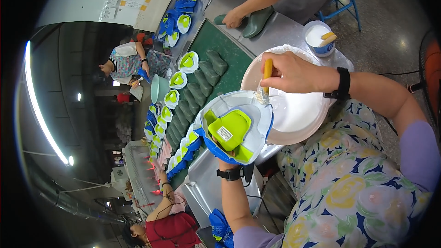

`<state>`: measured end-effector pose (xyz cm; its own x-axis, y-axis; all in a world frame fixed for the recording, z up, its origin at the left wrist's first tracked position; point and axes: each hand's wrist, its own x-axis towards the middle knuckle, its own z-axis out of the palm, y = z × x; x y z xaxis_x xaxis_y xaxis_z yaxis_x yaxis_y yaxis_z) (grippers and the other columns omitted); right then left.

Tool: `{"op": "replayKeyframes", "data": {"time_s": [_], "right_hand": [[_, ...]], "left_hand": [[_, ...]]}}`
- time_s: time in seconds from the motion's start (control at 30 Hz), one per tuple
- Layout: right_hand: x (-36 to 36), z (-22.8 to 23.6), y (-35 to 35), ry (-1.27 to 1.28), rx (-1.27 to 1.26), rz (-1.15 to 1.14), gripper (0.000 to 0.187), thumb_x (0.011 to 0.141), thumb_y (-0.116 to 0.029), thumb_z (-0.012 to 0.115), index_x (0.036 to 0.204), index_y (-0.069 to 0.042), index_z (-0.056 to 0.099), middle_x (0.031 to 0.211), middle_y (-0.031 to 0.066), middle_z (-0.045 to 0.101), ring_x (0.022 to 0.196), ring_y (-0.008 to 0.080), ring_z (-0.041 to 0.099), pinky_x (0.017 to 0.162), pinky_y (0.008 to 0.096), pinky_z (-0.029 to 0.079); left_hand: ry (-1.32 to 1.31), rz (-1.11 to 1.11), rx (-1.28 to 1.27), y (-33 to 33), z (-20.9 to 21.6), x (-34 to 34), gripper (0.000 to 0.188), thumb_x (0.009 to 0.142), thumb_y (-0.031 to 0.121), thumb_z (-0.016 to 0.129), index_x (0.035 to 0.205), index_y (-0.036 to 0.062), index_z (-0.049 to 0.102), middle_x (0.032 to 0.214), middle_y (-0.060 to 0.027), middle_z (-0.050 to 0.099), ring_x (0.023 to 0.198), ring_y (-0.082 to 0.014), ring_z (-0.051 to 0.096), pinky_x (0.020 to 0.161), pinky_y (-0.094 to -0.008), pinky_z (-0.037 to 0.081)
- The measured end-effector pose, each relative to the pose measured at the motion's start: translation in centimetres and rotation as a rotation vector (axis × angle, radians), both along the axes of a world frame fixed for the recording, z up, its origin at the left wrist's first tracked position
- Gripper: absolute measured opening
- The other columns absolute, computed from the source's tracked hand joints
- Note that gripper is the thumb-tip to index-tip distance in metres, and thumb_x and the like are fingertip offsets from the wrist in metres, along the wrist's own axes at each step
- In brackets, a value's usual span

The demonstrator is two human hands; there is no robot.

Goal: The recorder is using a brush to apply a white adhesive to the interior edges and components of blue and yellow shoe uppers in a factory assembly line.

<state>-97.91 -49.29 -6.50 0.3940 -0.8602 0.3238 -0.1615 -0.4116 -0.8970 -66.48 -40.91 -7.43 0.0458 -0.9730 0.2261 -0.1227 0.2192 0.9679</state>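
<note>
My left hand (224,157) holds up a shoe upper (235,126) from below, most of its fingers hidden under it. The upper is blue outside, with a lime-green lining and a wide pale edge turned toward me. In my right hand (289,71) is a brush (268,70) with a yellow handle, pinched upright. Its white-coated bristles touch the pale edge at the upper's right side. Right behind the upper stands a pale pink basin (320,126) of white liquid, probably glue.
A bucket (321,51) with yellow brush handles stands beyond the basin. Dark green shoe lasts (195,93) and more uppers (178,80) line a green conveyor belt (225,41). Across it, a person's hand (233,18) holds a last. Metal trays (209,181) adjoin the belt.
</note>
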Motion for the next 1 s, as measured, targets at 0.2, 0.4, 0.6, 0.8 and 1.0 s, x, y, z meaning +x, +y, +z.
{"op": "replayKeyframes", "data": {"time_s": [0.2,0.4,0.6,0.8,1.0], "right_hand": [[2.0,-2.6,0.9,-0.233,0.289,-0.101,0.029,0.092,-0.02,0.068,0.102,0.003,0.054,0.085,0.0143,0.067,0.076,0.0168,0.068,0.067,0.0273,0.056],[3.2,-3.4,2.2,-0.423,0.551,-0.019,0.027,0.094,-0.016,0.066,0.104,0.005,0.053,0.09,0.0159,0.069,0.075,0.0155,0.069,0.065,0.0258,0.057],[3.5,-3.5,3.0,-0.468,0.596,0.018,0.029,0.093,-0.018,0.067,0.103,0.006,0.054,0.089,0.0162,0.07,0.073,0.0157,0.07,0.064,0.0263,0.058],[3.1,-2.1,3.8,-0.481,0.471,0.075,0.028,0.089,-0.017,0.07,0.1,0.005,0.055,0.088,0.0154,0.07,0.076,0.0169,0.071,0.067,0.028,0.056],[1.7,-2.3,2.6,-0.403,-0.019,0.036,0.023,0.088,-0.012,0.072,0.104,-0.004,0.057,0.092,0.0115,0.07,0.086,0.0213,0.071,0.075,0.0304,0.055]], "left_hand": [[-0.135,0.001,-0.002,-0.6,-0.9,-0.9,0.053,0.097,0.034,0.056,0.142,0.0086,0.046,0.132,-0.0107,0.058,0.118,-0.0278,0.059,0.099,-0.0426,0.05],[-0.258,0.008,0.0,-2.6,-1.9,-1.6,0.054,0.097,0.035,0.055,0.143,0.0085,0.046,0.134,-0.011,0.057,0.119,-0.0281,0.059,0.1,-0.0432,0.05],[-0.378,-0.001,-0.002,-3.3,-2.1,-0.8,0.054,0.097,0.037,0.054,0.143,0.0083,0.045,0.135,-0.0113,0.057,0.12,-0.0283,0.058,0.1,-0.0438,0.05],[-0.497,0.0,0.0,-3.0,-0.8,1.9,0.055,0.098,0.038,0.053,0.144,0.0081,0.045,0.136,-0.0116,0.056,0.122,-0.0285,0.058,0.101,-0.0444,0.05],[0.467,-0.14,0.375,-1.8,-2.1,3.8,0.051,0.102,0.041,0.045,0.138,0.0062,0.052,0.136,-0.0143,0.057,0.123,-0.0292,0.057,0.105,-0.0448,0.049]]}}
